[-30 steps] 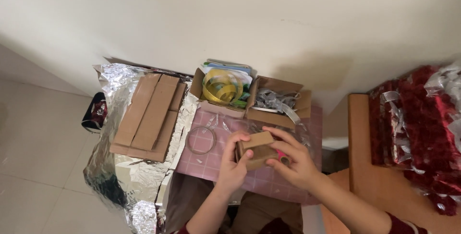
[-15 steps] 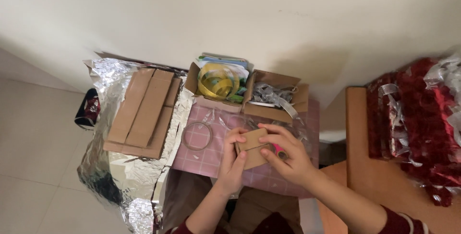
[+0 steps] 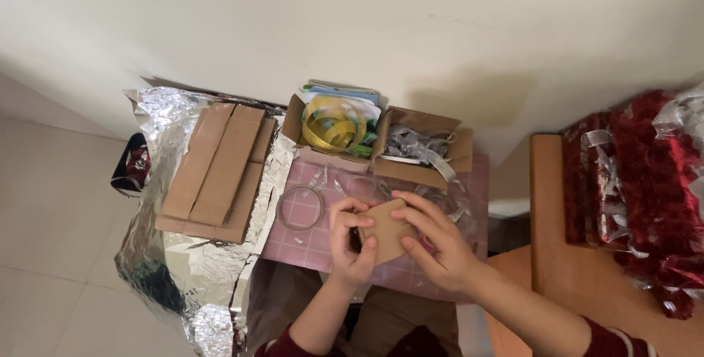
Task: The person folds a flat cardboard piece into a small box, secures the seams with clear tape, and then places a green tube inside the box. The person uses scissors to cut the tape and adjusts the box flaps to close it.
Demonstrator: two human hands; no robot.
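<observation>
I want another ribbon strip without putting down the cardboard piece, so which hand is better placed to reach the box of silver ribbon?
Right hand, probably: it lies nearer the brown cardboard box of silver ribbon; the left hand also holds the small brown cardboard piece.

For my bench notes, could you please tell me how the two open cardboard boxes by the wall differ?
The left box holds yellow tape rolls; the right box holds silvery strips. The left box looks fuller than the right box. Both are brown, open-topped and side by side.
</observation>
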